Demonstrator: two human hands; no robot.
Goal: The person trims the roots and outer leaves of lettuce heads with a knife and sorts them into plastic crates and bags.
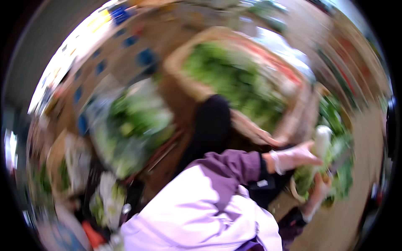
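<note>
My left hand (295, 157), in a thin translucent glove, reaches to the right with its fingers at a pale-stemmed leafy vegetable (323, 141), like a bok choy or cabbage. Just below it, my right hand (321, 188), gloved too, is closed around something with a blade-like grey part (340, 160), probably a knife; blur hides its exact shape. Both hands are over a round basket (296, 189) of green leafy vegetables (344, 178).
A large carton (179, 73) full of leafy greens (226, 72) stands ahead. To the left lies a clear plastic bag (103, 125) of greens. A black crate (94, 175) with pale vegetables is at lower left. More cartons (351, 62) line the far right.
</note>
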